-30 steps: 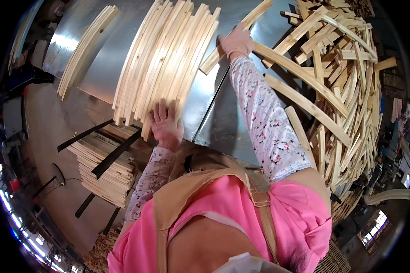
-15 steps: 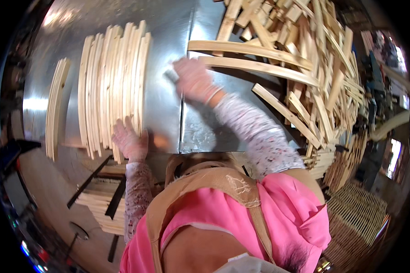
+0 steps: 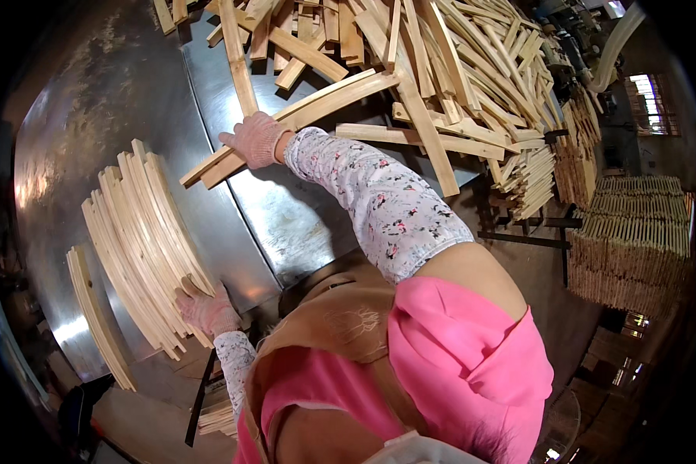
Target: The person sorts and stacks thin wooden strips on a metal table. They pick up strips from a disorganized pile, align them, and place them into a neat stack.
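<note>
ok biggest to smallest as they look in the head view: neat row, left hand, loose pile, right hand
1. Loose pile
2. Neat row
3. Left hand and right hand: both much smaller, too alike to rank

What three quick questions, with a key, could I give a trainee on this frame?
1. Which hand touches the neat row of slats: A) left or B) right?
2. True or false: the jumbled slat pile lies to the left of that row.
3. Fill in: the right sleeve has a ____ print.

Key: 1. A, the left hand. 2. False, it lies to the right. 3. Floral.
</note>
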Action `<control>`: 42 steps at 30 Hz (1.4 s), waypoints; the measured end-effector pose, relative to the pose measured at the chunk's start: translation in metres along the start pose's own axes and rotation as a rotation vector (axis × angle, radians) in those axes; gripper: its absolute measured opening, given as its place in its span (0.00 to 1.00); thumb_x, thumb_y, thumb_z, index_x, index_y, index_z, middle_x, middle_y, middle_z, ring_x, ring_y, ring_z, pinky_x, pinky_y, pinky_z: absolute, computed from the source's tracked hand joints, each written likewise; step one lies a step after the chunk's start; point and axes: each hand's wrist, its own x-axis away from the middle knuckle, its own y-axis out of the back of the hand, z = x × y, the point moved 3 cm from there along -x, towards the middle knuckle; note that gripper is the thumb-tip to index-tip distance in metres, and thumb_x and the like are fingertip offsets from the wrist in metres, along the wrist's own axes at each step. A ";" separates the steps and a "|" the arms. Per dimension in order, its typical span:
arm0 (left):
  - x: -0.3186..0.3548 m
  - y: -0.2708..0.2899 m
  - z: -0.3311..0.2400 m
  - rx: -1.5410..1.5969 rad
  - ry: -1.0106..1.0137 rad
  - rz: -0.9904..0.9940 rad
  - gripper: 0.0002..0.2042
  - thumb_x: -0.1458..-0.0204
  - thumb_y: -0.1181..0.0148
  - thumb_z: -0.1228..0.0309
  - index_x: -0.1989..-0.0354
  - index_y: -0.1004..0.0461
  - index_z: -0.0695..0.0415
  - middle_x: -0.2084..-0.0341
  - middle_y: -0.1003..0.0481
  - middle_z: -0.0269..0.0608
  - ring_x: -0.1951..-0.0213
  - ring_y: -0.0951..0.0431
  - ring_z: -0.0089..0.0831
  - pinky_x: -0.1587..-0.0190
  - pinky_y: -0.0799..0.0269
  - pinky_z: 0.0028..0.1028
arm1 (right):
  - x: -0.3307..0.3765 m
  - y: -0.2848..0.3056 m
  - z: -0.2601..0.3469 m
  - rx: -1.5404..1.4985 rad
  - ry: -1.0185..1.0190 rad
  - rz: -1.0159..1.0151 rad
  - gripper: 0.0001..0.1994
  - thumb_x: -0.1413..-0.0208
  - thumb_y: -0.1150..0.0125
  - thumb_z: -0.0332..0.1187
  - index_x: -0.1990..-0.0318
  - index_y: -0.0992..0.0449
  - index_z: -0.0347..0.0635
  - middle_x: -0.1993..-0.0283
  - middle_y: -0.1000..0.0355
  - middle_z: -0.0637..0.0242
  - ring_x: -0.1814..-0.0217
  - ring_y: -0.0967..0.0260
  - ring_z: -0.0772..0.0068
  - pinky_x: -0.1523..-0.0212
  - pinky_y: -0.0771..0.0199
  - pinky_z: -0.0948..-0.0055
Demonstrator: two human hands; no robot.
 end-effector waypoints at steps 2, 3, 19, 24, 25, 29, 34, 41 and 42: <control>0.000 0.003 0.002 0.033 -0.064 -0.023 0.44 0.47 0.32 0.47 0.24 0.35 0.60 0.25 0.40 0.57 0.24 0.42 0.58 0.23 0.48 0.51 | -0.004 0.003 0.002 -0.025 -0.017 0.133 0.35 0.47 0.27 0.46 0.32 0.29 0.44 0.47 0.18 0.54 0.45 0.18 0.49 0.46 0.19 0.50; -0.001 0.004 0.004 0.050 -0.088 -0.037 0.43 0.45 0.32 0.48 0.25 0.34 0.61 0.26 0.39 0.58 0.24 0.42 0.59 0.23 0.48 0.51 | -0.007 0.010 0.005 -0.123 -0.009 0.071 0.34 0.47 0.28 0.50 0.37 0.26 0.40 0.48 0.17 0.52 0.46 0.17 0.47 0.46 0.18 0.51; -0.028 0.012 -0.091 0.100 -0.150 0.364 0.45 0.40 0.35 0.44 0.21 0.43 0.58 0.24 0.39 0.57 0.25 0.37 0.48 0.25 0.39 0.46 | -0.044 -0.119 0.150 -0.582 0.003 -0.026 0.17 0.27 0.54 0.39 0.47 0.21 0.39 0.52 0.20 0.44 0.47 0.21 0.40 0.42 0.20 0.52; -0.022 -0.012 -0.026 -0.180 -0.176 0.182 0.47 0.39 0.40 0.43 0.19 0.48 0.59 0.19 0.47 0.53 0.19 0.50 0.51 0.19 0.58 0.50 | -0.057 -0.056 0.115 -0.436 -0.087 -0.371 0.19 0.41 0.41 0.47 0.55 0.18 0.40 0.58 0.19 0.45 0.51 0.21 0.41 0.47 0.22 0.46; -0.019 -0.014 -0.019 -0.195 -0.175 0.176 0.47 0.39 0.40 0.43 0.19 0.48 0.60 0.19 0.47 0.54 0.19 0.51 0.52 0.19 0.60 0.52 | -0.064 -0.033 0.071 -0.365 -0.279 -0.505 0.14 0.45 0.37 0.42 0.62 0.19 0.39 0.59 0.19 0.46 0.53 0.22 0.41 0.49 0.22 0.47; -0.024 -0.026 -0.016 -0.188 -0.288 0.044 0.45 0.40 0.41 0.43 0.21 0.43 0.61 0.21 0.45 0.58 0.21 0.47 0.58 0.20 0.56 0.52 | -0.049 -0.031 -0.056 -0.231 -0.670 -0.420 0.36 0.42 0.37 0.39 0.27 0.38 0.35 0.49 0.22 0.40 0.43 0.21 0.46 0.46 0.20 0.49; -0.036 -0.006 -0.026 0.077 -0.239 0.014 0.37 0.34 0.47 0.45 0.25 0.36 0.59 0.25 0.38 0.53 0.24 0.41 0.53 0.21 0.52 0.53 | 0.014 -0.054 0.041 -0.727 -0.512 -0.231 0.38 0.38 0.42 0.41 0.24 0.45 0.34 0.59 0.20 0.38 0.58 0.19 0.41 0.55 0.17 0.51; -0.043 -0.032 -0.004 0.407 -0.330 -0.407 0.24 0.31 0.46 0.55 0.34 0.25 0.58 0.37 0.24 0.55 0.33 0.27 0.54 0.27 0.38 0.50 | 0.084 -0.132 0.225 -0.736 0.181 0.036 0.36 0.33 0.44 0.42 0.23 0.45 0.36 0.68 0.20 0.47 0.69 0.21 0.45 0.65 0.19 0.49; -0.033 -0.026 0.009 0.454 -0.342 -0.420 0.22 0.31 0.45 0.58 0.36 0.23 0.58 0.39 0.22 0.56 0.35 0.25 0.54 0.29 0.34 0.49 | 0.074 -0.123 0.221 -0.734 0.129 0.225 0.32 0.32 0.44 0.45 0.26 0.40 0.42 0.59 0.21 0.43 0.62 0.20 0.45 0.61 0.18 0.48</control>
